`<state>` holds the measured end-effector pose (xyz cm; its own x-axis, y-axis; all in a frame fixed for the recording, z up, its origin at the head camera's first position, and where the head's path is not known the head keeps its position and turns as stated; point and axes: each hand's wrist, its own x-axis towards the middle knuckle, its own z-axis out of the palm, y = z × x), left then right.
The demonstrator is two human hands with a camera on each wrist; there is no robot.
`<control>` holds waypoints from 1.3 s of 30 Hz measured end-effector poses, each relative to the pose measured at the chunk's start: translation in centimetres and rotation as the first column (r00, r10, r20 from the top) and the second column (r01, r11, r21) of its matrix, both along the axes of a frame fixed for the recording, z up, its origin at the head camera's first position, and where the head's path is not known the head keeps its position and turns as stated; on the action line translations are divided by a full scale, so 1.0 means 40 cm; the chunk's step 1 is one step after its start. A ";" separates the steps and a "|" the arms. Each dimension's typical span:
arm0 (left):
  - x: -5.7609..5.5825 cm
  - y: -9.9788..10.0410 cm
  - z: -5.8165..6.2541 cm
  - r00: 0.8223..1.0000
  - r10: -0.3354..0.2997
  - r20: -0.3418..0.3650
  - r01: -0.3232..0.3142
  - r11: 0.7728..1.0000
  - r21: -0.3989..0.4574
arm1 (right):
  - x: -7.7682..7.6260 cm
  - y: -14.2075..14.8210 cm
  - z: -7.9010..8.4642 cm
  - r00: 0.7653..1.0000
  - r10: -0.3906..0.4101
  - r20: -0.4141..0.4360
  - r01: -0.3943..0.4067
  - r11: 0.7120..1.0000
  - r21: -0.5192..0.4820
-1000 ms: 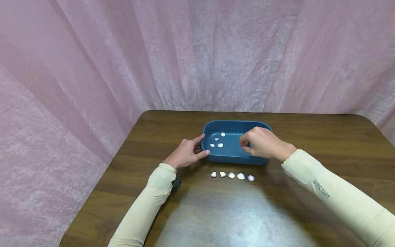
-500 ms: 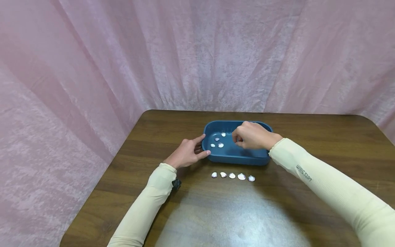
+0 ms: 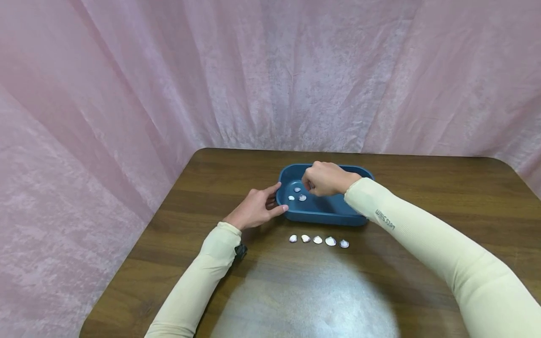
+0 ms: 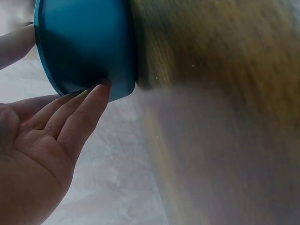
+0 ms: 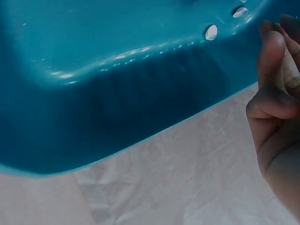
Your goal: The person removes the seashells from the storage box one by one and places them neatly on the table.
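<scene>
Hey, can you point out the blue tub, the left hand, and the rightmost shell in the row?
Blue tub (image 3: 323,219): head view, on its near outer wall.
Left hand (image 3: 255,209): head view, on the back of the hand.
Rightmost shell (image 3: 344,244): head view, on its upper face.

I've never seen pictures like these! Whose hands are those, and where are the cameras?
There's no robot here, just a person's bare hands. The wide picture comes from a camera on the person's head; the other two come from cameras on the wrists. Five shells sit in a row on the table, in front of a blue tub with more shells inside. The left hand touches the tub's end. The right hand is over the tub, its fingers bent; I can't tell whether they hold anything.
</scene>
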<state>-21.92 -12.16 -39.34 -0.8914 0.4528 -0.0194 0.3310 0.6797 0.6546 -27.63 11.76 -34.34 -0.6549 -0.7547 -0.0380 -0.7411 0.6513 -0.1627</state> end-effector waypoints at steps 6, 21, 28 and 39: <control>0.004 0.004 -0.002 1.000 -0.007 -0.003 0.007 1.000 0.003 | -0.022 -0.030 -0.021 1.000 -0.006 0.025 0.005 1.000 0.019; 0.000 0.000 0.006 0.999 -0.028 -0.025 0.028 1.000 0.005 | -0.052 -0.078 -0.062 0.993 -0.096 0.063 0.089 0.991 0.096; 0.002 -0.002 0.004 0.999 -0.027 -0.021 0.028 1.000 0.014 | -0.054 -0.094 -0.082 0.988 -0.132 0.078 0.119 0.981 0.150; 0.004 -0.004 0.002 1.000 -0.019 -0.009 0.019 1.000 0.004 | -0.049 -0.086 -0.082 0.993 -0.097 0.068 0.088 0.988 0.129</control>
